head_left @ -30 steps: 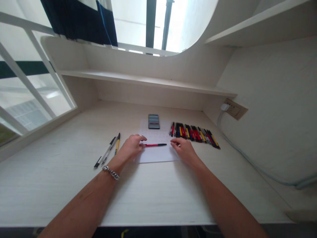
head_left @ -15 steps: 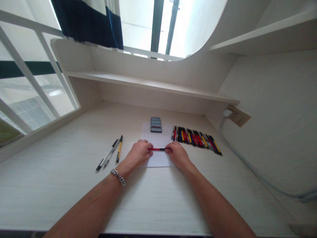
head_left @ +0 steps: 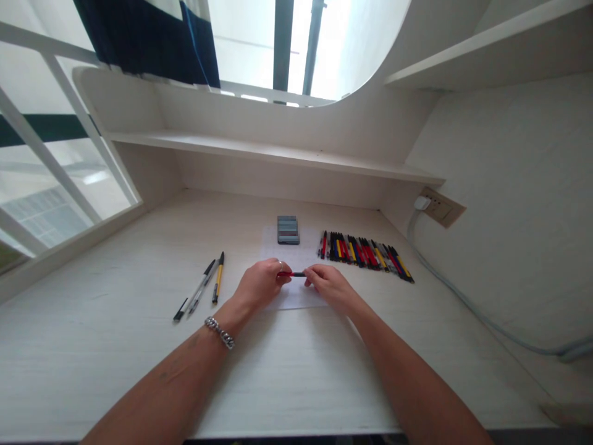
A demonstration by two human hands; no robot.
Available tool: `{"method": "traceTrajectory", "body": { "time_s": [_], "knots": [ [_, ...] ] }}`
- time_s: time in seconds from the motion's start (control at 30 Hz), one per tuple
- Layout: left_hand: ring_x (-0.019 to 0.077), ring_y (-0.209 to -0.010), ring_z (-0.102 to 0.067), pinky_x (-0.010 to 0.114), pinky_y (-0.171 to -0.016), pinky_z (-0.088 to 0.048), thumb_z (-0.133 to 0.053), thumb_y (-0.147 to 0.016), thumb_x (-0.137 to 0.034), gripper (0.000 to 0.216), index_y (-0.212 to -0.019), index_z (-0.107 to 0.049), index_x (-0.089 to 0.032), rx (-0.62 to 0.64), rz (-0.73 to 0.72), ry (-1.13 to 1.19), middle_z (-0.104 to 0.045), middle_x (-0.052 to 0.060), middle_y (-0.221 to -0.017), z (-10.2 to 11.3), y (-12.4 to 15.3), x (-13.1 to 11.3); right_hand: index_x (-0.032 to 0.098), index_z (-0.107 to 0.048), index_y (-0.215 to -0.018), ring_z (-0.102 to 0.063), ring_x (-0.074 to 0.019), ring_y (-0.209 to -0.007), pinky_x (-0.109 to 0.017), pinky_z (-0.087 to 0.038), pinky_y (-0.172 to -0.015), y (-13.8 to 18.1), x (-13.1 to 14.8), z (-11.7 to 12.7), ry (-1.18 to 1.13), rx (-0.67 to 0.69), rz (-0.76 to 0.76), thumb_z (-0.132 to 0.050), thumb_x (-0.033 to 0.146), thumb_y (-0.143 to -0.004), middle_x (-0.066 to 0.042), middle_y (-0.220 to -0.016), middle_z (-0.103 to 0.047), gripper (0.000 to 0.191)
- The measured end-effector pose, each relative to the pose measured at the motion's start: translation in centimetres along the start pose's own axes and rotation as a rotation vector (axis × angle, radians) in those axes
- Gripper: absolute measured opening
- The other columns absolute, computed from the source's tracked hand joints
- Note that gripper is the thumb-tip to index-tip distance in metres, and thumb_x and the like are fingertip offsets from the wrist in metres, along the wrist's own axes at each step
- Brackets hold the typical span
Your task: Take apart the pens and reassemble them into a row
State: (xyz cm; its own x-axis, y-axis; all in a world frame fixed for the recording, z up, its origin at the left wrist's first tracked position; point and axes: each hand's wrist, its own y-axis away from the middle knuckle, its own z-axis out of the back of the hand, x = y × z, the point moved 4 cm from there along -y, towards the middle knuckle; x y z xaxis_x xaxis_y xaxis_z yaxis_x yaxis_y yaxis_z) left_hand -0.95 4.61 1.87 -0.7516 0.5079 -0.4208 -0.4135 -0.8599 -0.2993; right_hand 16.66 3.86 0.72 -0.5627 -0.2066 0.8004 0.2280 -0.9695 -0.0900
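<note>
A red pen with a black end lies crosswise between my two hands, above a white sheet of paper. My left hand pinches its red end, and my right hand has its fingertips closed on the black end. Part of the pen is hidden by the fingers of both hands. Just beyond the hands, a dark phone with a striped screen rests at the paper's far edge. To the right lies a long row of pens in black, red, yellow, blue and clear.
Left of the paper lie a yellow pen, clear pens and a black pen cap. A shelf spans the back of the white desk. A grey cable runs from the wall socket down the right side.
My hands have come closer together along the pen, so less of it shows between them. The whole view has shifted slightly with my head.
</note>
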Motion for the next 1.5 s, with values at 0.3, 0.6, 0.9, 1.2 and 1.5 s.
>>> {"method": "traceTrajectory", "body": {
  "time_s": [0.3,0.6,0.9,1.2,1.5],
  "knots": [
    [0.018,-0.082,-0.064,0.027,-0.07,-0.044,-0.053,-0.086,-0.034,0.021,-0.094,-0.071,-0.028,0.032,0.003,-0.016,-0.072,0.002,-0.092,-0.21,0.01,-0.38,0.015,-0.066,-0.07,-0.043,-0.0088,-0.047,-0.022,-0.031,-0.047,-0.32,-0.89,-0.61,-0.109,-0.028,-0.069,-0.049,0.034,-0.084,0.0,-0.056,-0.058,0.029],
    [0.0165,-0.078,-0.063,0.024,-0.065,-0.041,-0.048,-0.087,-0.036,0.026,-0.095,-0.071,-0.028,0.11,0.022,0.04,-0.072,0.003,-0.089,-0.19,0.01,-0.13,0.017,-0.068,-0.09,-0.059,-0.0136,-0.071,-0.025,-0.044,-0.068,-0.05,-0.35,-0.07,-0.254,-0.126,0.06,-0.067,0.024,-0.069,-0.003,-0.082,-0.068,0.022],
    [0.0161,-0.076,-0.062,0.023,-0.065,-0.042,-0.049,-0.087,-0.034,0.025,-0.092,-0.072,-0.026,0.071,0.013,0.088,-0.072,0.003,-0.087,0.07,0.03,-0.32,0.015,-0.066,-0.073,-0.05,-0.0108,-0.05,-0.022,-0.037,-0.049,0.17,-0.45,0.12,-0.154,-0.094,-0.008,-0.053,0.039,-0.083,0.0,-0.054,-0.057,0.029],
    [0.0179,-0.077,-0.063,0.025,-0.07,-0.045,-0.051,-0.085,-0.035,0.026,-0.094,-0.072,-0.024,0.104,0.02,0.101,-0.072,0.005,-0.086,-0.36,0.04,0.22,0.014,-0.067,-0.078,-0.05,-0.01,-0.049,-0.022,-0.038,-0.05,-0.16,-1.07,0.08,-0.157,-0.094,-0.05,-0.051,0.046,-0.084,-0.002,-0.059,-0.061,0.037],
    [0.0175,-0.079,-0.064,0.025,-0.07,-0.044,-0.049,-0.087,-0.033,0.024,-0.094,-0.071,-0.024,0.136,0.0,0.082,-0.072,0.004,-0.089,-0.5,0.02,0.36,0.016,-0.068,-0.087,-0.06,-0.0142,-0.073,-0.025,-0.045,-0.067,-0.24,-0.7,0.12,-0.265,-0.163,0.047,-0.07,0.026,-0.067,-0.004,-0.082,-0.068,0.022]
  ]
}}
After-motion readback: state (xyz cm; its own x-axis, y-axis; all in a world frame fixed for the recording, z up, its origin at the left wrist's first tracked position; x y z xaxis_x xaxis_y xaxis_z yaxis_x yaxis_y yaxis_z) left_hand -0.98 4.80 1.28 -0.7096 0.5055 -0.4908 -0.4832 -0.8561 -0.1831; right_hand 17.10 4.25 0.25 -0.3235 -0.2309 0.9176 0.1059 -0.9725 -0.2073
